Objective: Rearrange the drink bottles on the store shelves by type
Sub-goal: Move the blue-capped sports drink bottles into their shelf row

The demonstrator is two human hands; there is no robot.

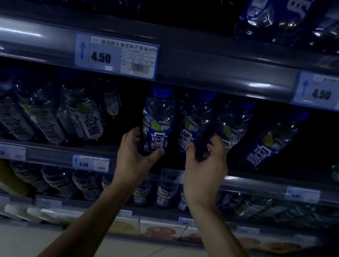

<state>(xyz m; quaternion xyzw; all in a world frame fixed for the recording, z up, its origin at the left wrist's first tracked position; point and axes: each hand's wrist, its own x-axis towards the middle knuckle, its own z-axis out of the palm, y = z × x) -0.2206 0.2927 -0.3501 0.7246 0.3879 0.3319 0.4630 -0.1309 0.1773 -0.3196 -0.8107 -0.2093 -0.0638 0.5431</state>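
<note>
On the middle shelf (98, 154) stand blue-labelled drink bottles with blue caps. My left hand (134, 156) wraps the base of one blue bottle (158, 118) at the centre, thumb on its right side. My right hand (205, 166) grips the lower part of the neighbouring blue bottle (192, 124), its fingers reaching between that one and a third blue bottle (231, 122). A fourth blue bottle (268, 143) leans further right. To the left stand white-labelled bottles (89, 119) of the same brand.
A dark gap lies between the white-labelled and blue bottles. Price tags (115, 56) marked 4.50 hang on the shelf rail above. More bottles fill the top shelf (282, 16) and the lower shelf (57, 179). Cartons (159, 229) line the bottom row. The scene is dim.
</note>
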